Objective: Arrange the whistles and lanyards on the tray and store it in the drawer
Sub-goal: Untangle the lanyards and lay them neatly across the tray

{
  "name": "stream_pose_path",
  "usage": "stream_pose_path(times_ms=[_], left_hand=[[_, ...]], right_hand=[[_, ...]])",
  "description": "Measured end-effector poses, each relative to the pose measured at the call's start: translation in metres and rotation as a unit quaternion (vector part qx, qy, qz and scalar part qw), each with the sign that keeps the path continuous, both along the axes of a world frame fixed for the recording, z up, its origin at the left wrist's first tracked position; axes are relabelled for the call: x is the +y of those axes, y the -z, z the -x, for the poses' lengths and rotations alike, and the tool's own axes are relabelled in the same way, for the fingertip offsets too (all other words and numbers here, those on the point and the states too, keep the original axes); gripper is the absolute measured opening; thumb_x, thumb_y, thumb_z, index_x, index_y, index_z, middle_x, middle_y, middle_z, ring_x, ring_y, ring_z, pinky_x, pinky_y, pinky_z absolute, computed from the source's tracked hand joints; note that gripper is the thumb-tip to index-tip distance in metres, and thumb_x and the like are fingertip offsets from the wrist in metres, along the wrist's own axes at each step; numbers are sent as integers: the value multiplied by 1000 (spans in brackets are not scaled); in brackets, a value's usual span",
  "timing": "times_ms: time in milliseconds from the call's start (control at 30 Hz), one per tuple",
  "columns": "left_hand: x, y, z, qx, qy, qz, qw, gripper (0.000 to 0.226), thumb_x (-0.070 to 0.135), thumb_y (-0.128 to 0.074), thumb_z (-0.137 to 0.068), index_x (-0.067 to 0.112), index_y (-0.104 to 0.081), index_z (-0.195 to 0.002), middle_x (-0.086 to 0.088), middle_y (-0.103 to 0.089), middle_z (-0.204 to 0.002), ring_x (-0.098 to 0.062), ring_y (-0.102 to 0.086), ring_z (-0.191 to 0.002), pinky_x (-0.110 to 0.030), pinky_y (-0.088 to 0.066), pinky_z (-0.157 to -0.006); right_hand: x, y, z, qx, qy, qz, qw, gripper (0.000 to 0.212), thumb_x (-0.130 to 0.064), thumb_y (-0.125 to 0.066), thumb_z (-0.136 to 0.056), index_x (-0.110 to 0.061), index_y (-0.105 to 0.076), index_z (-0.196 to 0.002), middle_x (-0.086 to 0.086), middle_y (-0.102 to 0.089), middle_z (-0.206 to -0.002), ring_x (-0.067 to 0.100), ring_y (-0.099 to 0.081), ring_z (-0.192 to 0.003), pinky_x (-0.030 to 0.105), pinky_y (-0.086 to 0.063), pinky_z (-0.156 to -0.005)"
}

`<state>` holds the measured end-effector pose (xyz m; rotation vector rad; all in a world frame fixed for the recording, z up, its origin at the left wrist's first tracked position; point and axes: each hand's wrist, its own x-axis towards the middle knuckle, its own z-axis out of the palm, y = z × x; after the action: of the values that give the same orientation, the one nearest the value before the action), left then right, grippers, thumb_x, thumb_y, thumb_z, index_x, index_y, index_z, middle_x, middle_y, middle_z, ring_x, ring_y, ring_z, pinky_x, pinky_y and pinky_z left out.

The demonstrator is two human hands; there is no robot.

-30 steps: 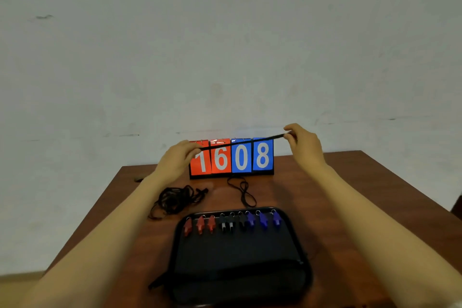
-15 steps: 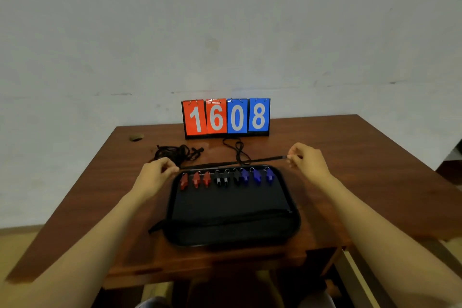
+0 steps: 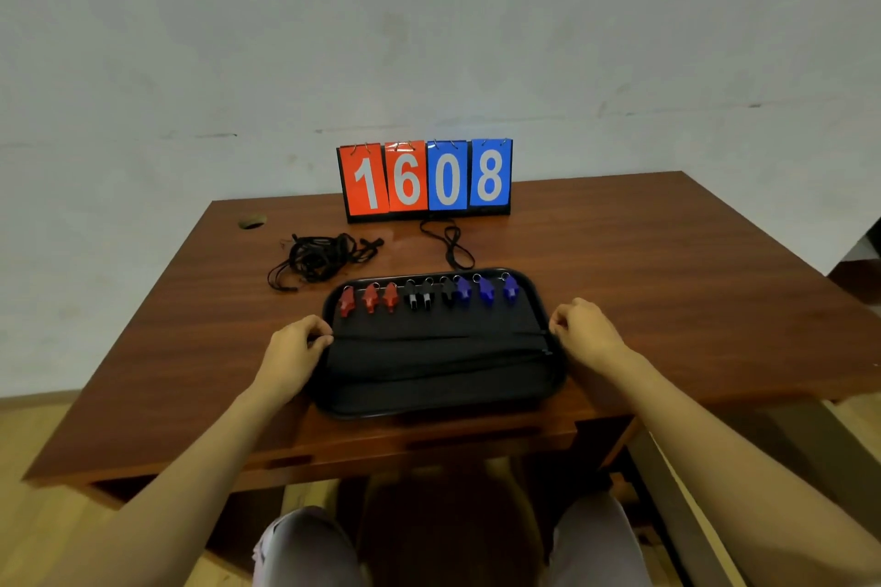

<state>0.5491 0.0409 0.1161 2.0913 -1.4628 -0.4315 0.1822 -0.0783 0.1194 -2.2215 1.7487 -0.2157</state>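
A black tray (image 3: 445, 403) lies on the wooden table near its front edge. Along its far side stand red whistles (image 3: 369, 298), black whistles (image 3: 419, 298) and blue whistles (image 3: 486, 291) in a row. A black lanyard (image 3: 429, 337) is stretched straight across the tray's middle. My left hand (image 3: 293, 350) pinches its left end at the tray's left rim. My right hand (image 3: 584, 331) pinches its right end at the right rim. A tangle of black lanyards (image 3: 319, 255) lies behind the tray on the left, and one looped lanyard (image 3: 453, 245) lies behind its middle.
A flip scoreboard (image 3: 426, 179) reading 1608 stands at the table's back edge against the wall. A small hole (image 3: 251, 221) marks the table's far left corner. My knees show below the table's front edge (image 3: 429, 443).
Both hands came down and toward me with the taut lanyard, from in front of the scoreboard to over the whistle row and now across the tray's middle. The camera tilted downward.
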Motion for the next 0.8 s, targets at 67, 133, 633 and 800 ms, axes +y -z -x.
stream_pose_path(times_ms=[67,133,633,800], left_hand=[[2,4,0,-10,11,-3,1000,7,12,-61,-89,17,-62,-85,1,-63,-89,-18,-59,-90,-26,-42,-75],[4,9,-1,-25,18,-7,1000,7,12,-62,-87,17,-64,-84,0,-64,-91,-19,-58,-93,-27,-43,-78],[9,27,2,-187,-3,-33,982,23,45,-55,-88,33,-67,-105,5,-57,-116,-22,-38,-120,-42,-21,-97],[12,28,16,-229,49,-10,972,30,49,-58,-85,35,-64,-111,7,-55,-120,-19,-35,-124,-41,-16,-98]], right_hand=[[4,3,2,15,-5,3,1000,15,-12,-46,-95,-19,-55,-84,2,-45,-96,28,-52,-98,37,-46,-80],[7,5,4,17,-10,-5,1000,15,-12,-46,-95,-19,-56,-85,3,-45,-97,28,-50,-101,38,-46,-83],[17,8,4,55,-12,33,998,28,-18,-47,-94,-19,-61,-117,6,-51,-127,28,-41,-122,41,-36,-100],[19,9,-2,51,-77,36,995,32,-24,-53,-93,-21,-57,-125,4,-51,-132,26,-35,-130,41,-32,-106]])
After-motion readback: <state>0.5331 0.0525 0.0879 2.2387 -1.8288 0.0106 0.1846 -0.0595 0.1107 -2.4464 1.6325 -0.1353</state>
